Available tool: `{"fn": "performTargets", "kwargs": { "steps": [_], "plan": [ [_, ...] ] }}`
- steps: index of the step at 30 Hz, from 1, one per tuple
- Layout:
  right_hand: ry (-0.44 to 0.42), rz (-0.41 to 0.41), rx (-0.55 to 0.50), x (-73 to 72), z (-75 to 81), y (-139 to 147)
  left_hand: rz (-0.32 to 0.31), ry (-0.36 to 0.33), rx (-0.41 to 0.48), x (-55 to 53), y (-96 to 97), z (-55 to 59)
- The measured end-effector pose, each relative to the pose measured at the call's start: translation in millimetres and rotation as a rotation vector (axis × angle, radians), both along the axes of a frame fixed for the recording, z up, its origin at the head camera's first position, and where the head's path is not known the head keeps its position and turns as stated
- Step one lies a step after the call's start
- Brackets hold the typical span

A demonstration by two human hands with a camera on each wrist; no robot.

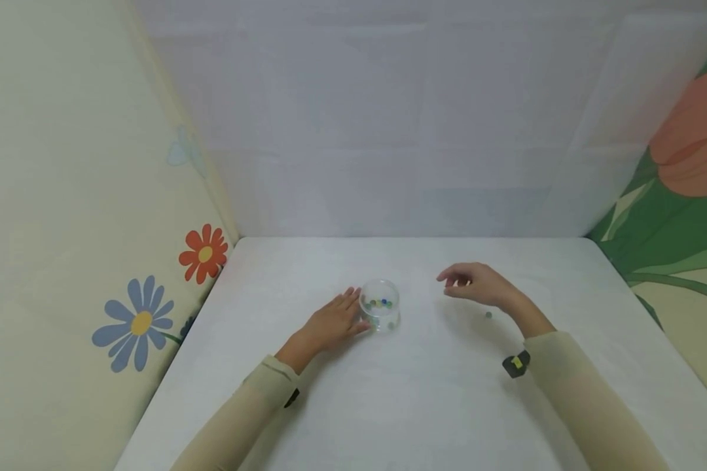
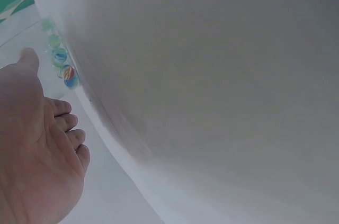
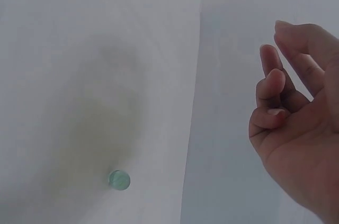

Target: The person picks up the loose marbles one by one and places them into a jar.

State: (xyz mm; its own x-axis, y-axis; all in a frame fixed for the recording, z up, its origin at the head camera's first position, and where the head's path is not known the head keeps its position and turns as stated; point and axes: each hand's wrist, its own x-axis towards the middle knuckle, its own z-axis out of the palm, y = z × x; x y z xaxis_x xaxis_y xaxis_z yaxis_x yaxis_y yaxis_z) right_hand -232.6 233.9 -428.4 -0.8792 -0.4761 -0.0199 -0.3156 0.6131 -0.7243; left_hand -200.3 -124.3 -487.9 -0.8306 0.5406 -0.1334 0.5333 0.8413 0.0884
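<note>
A clear round glass bowl (image 1: pixel 380 320) stands on the white table with several coloured marbles (image 1: pixel 380 303) in it. Against its left side lies my left hand (image 1: pixel 332 322), fingers extended and thumb at the front of the bowl. In the left wrist view the marbles (image 2: pixel 68 74) show through the glass beyond the fingertips. My right hand (image 1: pixel 477 284) hovers to the right of the bowl, fingers loosely bent and nothing between thumb and forefinger. One greenish marble (image 1: pixel 488 315) rests on the table near the right wrist; the right wrist view also shows this marble (image 3: pixel 119 180).
White cloth covers the table (image 1: pixel 412 405), and a pale wall (image 1: pixel 400 131) rises behind its far edge. Flower-printed hangings flank it, with a blue flower (image 1: pixel 140 324) on the left and a large orange bloom (image 1: pixel 698 144) on the right. A dark wrist camera (image 1: pixel 515 364) hangs below the right sleeve.
</note>
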Motion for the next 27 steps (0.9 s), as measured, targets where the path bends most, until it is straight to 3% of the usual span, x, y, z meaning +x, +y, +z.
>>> {"fn": "performTargets", "kwargs": {
  "steps": [27],
  "plan": [
    [-0.070, -0.051, 0.014, 11.4, -22.1, 51.4, -0.010, -0.001, 0.005, 1.1, -1.4, -0.5]
  ]
}}
